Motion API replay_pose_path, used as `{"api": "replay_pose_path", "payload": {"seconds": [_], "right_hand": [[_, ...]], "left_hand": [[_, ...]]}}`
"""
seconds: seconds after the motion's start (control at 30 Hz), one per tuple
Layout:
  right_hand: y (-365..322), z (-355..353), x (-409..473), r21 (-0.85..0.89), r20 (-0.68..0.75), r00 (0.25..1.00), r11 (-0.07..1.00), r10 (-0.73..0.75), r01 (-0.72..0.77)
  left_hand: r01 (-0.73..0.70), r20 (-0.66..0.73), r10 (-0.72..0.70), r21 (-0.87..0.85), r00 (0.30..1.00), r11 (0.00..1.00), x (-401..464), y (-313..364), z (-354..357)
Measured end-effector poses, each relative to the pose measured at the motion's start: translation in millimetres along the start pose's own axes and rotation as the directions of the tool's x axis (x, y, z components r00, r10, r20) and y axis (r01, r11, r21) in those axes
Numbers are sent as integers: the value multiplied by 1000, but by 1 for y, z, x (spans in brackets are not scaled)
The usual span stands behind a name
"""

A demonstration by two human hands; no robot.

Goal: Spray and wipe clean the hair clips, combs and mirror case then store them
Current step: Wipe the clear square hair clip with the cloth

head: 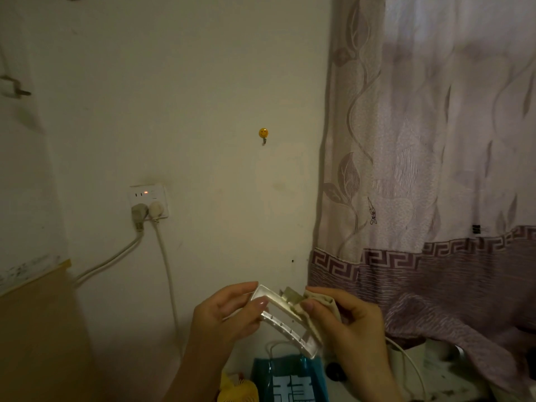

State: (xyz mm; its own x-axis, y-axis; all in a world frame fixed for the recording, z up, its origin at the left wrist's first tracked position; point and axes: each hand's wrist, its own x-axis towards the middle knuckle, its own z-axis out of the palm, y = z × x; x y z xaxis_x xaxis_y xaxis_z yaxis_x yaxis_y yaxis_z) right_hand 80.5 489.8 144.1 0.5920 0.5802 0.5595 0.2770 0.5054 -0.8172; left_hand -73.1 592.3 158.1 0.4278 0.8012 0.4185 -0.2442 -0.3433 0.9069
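A clear rectangular claw hair clip (285,335) is held up in front of the wall, low in the view. My left hand (226,314) grips its upper left corner, thumb on the front edge. My right hand (345,323) pinches a beige cloth (316,303) against the clip's right side near the hinge. Combs, mirror case and spray bottle are out of view.
Below the hands stand a teal shopping bag (290,378) with white handles and a yellow item (237,387). A mauve curtain (429,169) hangs at the right. A wall socket (148,200) with two plugs and cables is at the left, beside a brown board (37,329).
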Motion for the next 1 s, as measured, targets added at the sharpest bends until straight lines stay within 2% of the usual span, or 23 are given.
{"api": "replay_pose_path", "payload": {"seconds": [0.13, 0.23, 0.4, 0.5, 0.67, 0.83, 1.0], "right_hand": [[-1, -10, 4, 133, -75, 994, 989, 82, -71], [-3, -19, 12, 105, -95, 991, 991, 94, -84], [-5, -27, 18, 63, 6, 994, 992, 110, -110], [-7, -26, 17, 17, 134, 982, 991, 131, -134], [2, -25, 13, -14, 358, 891, 955, 280, -295], [12, -23, 11, 25, 400, 842, 915, 361, -404], [16, -20, 9, 103, 375, 844, 887, 384, -450]], "left_hand": [[17, -28, -18, -5, 999, 1000, 5, -1, -11], [59, 21, -59, -4, 998, 998, 5, 0, -15], [47, 120, -51, 35, 991, 998, 3, 0, -8], [41, 175, -51, 62, 983, 997, 3, -1, -4], [23, 207, -42, 92, 977, 995, 3, -1, -1], [31, 210, -53, 106, 976, 994, 5, -3, -5], [38, 216, -54, 79, 975, 996, 5, -6, -4]]}}
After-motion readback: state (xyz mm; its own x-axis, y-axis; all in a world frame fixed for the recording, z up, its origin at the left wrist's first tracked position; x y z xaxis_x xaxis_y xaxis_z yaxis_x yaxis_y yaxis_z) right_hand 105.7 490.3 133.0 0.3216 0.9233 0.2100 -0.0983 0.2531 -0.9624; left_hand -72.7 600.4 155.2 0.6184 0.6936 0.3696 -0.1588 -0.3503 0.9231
